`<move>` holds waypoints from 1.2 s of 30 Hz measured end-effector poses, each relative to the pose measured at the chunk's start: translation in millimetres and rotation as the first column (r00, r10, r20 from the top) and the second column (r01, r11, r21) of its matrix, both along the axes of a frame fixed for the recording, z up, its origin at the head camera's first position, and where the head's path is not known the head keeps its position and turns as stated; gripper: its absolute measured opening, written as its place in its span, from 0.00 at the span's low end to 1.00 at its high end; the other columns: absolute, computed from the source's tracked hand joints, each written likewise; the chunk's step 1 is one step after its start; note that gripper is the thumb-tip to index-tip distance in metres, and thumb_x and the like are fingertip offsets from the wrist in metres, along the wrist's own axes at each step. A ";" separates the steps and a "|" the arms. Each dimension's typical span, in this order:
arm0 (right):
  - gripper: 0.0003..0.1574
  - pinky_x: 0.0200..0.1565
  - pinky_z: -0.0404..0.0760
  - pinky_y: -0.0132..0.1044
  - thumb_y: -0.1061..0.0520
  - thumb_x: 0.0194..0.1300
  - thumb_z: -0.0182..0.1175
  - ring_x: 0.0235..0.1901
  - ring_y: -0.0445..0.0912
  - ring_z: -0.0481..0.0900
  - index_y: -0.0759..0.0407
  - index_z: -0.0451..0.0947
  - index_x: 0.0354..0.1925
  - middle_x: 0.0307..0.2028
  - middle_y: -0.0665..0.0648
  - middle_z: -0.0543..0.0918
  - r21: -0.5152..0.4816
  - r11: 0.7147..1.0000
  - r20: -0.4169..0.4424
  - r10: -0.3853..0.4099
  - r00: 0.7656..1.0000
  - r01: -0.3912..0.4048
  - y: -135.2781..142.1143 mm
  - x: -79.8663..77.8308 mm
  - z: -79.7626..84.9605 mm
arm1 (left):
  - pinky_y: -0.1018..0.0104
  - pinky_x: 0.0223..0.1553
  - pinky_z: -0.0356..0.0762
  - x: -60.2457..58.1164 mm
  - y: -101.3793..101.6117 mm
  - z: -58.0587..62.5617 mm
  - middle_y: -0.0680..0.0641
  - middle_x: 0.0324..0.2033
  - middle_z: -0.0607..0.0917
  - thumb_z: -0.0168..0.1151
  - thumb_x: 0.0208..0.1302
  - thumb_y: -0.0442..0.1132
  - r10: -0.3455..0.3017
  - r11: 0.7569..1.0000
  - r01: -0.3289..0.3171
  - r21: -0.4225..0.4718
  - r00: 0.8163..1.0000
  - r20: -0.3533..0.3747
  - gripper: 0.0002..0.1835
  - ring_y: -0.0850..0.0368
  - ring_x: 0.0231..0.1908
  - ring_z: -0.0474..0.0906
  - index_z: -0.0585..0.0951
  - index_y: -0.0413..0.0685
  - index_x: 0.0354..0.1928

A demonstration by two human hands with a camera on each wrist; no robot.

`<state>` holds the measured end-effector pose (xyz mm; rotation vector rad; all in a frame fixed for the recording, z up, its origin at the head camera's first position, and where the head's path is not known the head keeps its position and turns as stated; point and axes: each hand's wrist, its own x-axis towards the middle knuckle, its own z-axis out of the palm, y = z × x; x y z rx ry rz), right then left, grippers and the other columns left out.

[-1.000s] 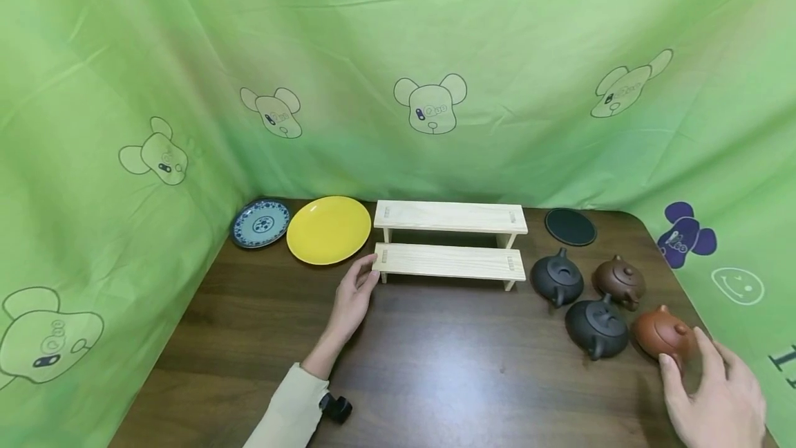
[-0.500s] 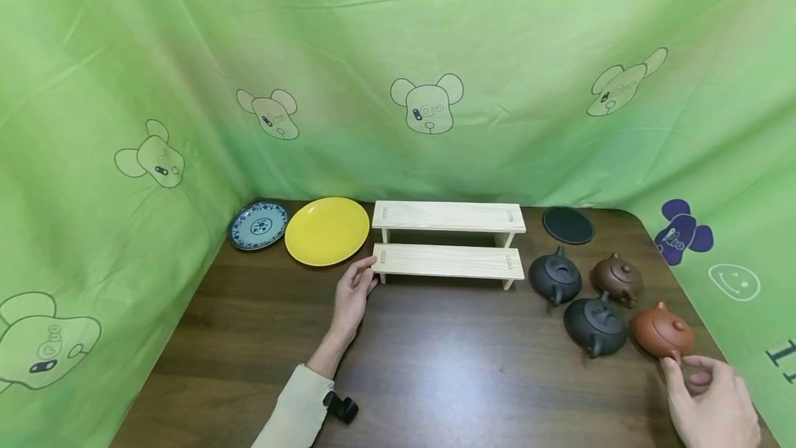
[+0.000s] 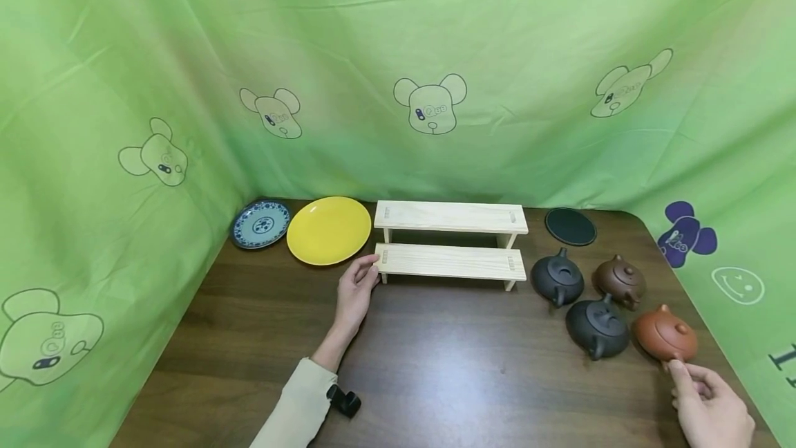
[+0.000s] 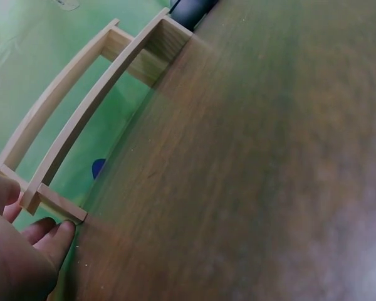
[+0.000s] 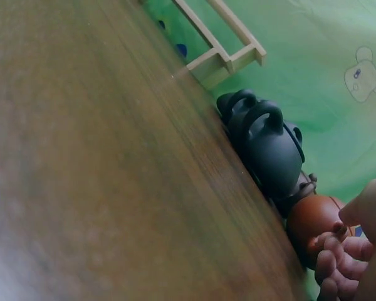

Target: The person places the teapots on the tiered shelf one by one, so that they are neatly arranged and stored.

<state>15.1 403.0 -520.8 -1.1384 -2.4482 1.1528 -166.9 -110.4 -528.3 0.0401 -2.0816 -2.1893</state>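
Observation:
At the left end of a two-step wooden display stand (image 3: 450, 261), my left hand (image 3: 354, 299) holds the lower step's corner. The left wrist view has its thumb and fingers around that end, with one fingertip (image 4: 64, 235) low by the leg. On the far right, my right hand (image 3: 712, 403) pinches the handle of a reddish-brown clay teapot (image 3: 665, 334) between thumb and fingers. The teapot is upright with its lid on, and the fingers partly cover its handle in the right wrist view.
Two black teapots (image 3: 597, 327) and a dark brown teapot (image 3: 620, 281) stand close beside the reddish one. Behind them lies a dark round mat (image 3: 570, 227). A yellow plate (image 3: 329, 230) and a blue patterned plate (image 3: 261, 224) lie left of the stand. Green cloth (image 3: 348, 88) encloses the table.
My right hand has moved from the teapot's right side to its handle, and its fingers have closed there. My left hand stays at the stand; the teapots have not moved.

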 end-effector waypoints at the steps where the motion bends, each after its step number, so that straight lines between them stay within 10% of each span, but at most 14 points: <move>1: 0.23 0.27 0.68 0.22 0.36 0.81 0.62 0.17 0.25 0.73 0.16 0.74 0.25 0.14 0.25 0.76 -0.036 0.999 -0.032 -0.004 0.999 0.003 -0.4 0.6 -0.2 | 0.59 0.67 0.88 -0.3 0.0 -0.4 0.31 0.64 0.85 0.59 0.83 0.27 -0.001 1.000 0.001 -0.003 1.000 -0.004 0.15 0.40 0.67 0.81 0.83 0.31 0.65; 11: 0.26 0.19 0.75 0.21 0.51 0.83 0.65 0.16 0.32 0.77 0.23 0.89 0.27 0.16 0.39 0.83 -0.240 0.966 -0.256 0.038 0.966 -0.101 -3.4 2.2 -3.6 | 0.61 0.66 0.88 -3.0 -4.5 -6.6 0.30 0.65 0.84 0.57 0.85 0.27 -0.052 0.998 0.052 0.029 0.998 -0.028 0.16 0.48 0.64 0.83 0.81 0.29 0.68; 27: 0.19 0.18 0.78 0.21 0.61 0.78 0.69 0.19 0.33 0.80 0.41 0.97 0.33 0.28 0.38 0.92 -0.558 0.817 -0.424 -0.130 0.896 -0.145 -2.5 2.0 -7.1 | 0.60 0.65 0.89 -6.9 -9.5 -8.3 0.29 0.66 0.84 0.57 0.85 0.27 -0.085 0.995 0.086 0.056 0.996 -0.010 0.17 0.58 0.59 0.85 0.80 0.28 0.68; 36: 0.21 0.18 0.77 0.22 0.59 0.80 0.68 0.18 0.34 0.78 0.37 0.96 0.32 0.22 0.42 0.89 -0.545 0.824 -0.406 -0.098 0.909 -0.155 0.4 3.8 -9.7 | 0.66 0.62 0.90 -6.6 -9.3 -7.4 0.28 0.66 0.84 0.57 0.84 0.26 -0.083 0.995 0.082 0.063 0.997 0.011 0.17 0.62 0.57 0.85 0.80 0.27 0.68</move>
